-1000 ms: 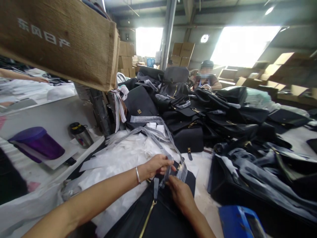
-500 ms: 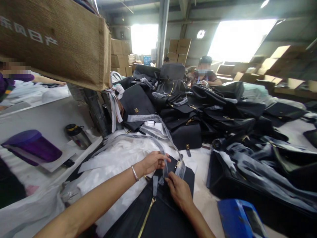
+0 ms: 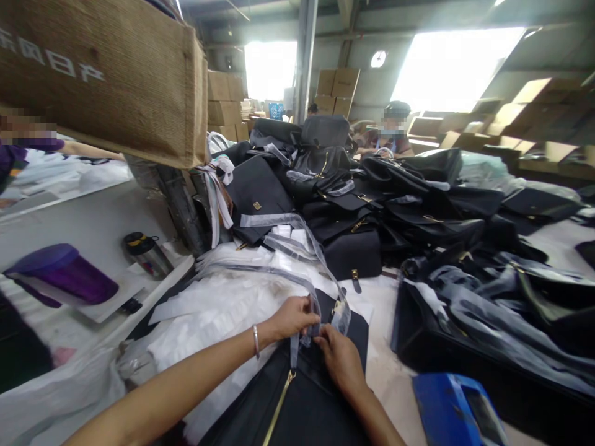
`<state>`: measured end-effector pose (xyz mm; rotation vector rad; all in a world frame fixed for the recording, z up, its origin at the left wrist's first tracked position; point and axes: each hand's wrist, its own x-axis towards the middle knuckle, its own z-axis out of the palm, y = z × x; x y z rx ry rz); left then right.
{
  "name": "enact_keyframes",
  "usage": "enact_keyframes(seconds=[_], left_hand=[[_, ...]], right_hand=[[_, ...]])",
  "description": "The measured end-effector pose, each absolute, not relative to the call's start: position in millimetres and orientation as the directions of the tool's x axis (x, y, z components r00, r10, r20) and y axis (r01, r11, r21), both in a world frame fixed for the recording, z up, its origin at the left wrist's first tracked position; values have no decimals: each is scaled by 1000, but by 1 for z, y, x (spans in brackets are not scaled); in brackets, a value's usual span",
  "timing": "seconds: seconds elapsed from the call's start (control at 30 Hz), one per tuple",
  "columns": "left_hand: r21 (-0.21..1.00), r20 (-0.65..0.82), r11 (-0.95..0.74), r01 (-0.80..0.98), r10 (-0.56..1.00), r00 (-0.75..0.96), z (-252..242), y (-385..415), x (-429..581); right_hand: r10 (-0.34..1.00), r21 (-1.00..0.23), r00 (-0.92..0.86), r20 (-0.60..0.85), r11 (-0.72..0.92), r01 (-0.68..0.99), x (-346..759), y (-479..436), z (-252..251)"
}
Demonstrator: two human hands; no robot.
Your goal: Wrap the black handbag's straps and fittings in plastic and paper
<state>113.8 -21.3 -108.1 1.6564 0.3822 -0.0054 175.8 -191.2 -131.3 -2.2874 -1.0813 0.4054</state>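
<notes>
A black bag (image 3: 307, 402) with a gold zipper lies right in front of me at the bottom centre. A strip of clear plastic film (image 3: 279, 272) arcs up from it toward the pile behind. My left hand (image 3: 292, 318), a bangle on its wrist, pinches the film at the bag's top edge. My right hand (image 3: 341, 359) is closed on the same film and the bag's strap, close beside the left hand. White wrapping paper (image 3: 223, 297) is heaped to the left of the bag.
A large heap of black bags (image 3: 372, 204) covers the table ahead and to the right. A brown burlap bag (image 3: 106, 74) hangs at upper left. A purple container (image 3: 65, 275) and a flask (image 3: 146, 254) lie left. A blue object (image 3: 458, 412) sits lower right. Other people work at the far side and far left.
My two hands have drawn closer together at the bag's top edge, and the film loop has shifted slightly. The view has tilted a little.
</notes>
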Motion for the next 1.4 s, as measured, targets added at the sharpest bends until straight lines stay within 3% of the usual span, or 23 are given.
enact_keyframes(seconds=[0.3, 0.57, 0.7, 0.83, 1.13, 1.4], left_hand=[[912, -158, -335, 236, 245, 957, -122, -33, 103], [834, -155, -503, 227, 182, 971, -115, -30, 105], [819, -151, -527, 228, 185, 971, -111, -30, 104], [856, -172, -452, 252, 212, 962, -112, -30, 103], [957, -280, -27, 288, 164, 946, -111, -27, 100], [968, -250, 21, 250, 179, 952, -123, -34, 101]], right_hand=[[773, -652, 633, -40, -500, 570, 176, -190, -129], [799, -845, 600, -35, -345, 409, 175, -202, -129], [791, -783, 611, -3, -383, 491, 173, -197, -128], [801, -723, 599, 15, -405, 559, 173, -195, -129], [813, -655, 582, 26, -426, 624, 174, -202, -133], [840, -626, 543, 10, -418, 658, 176, -204, -130]])
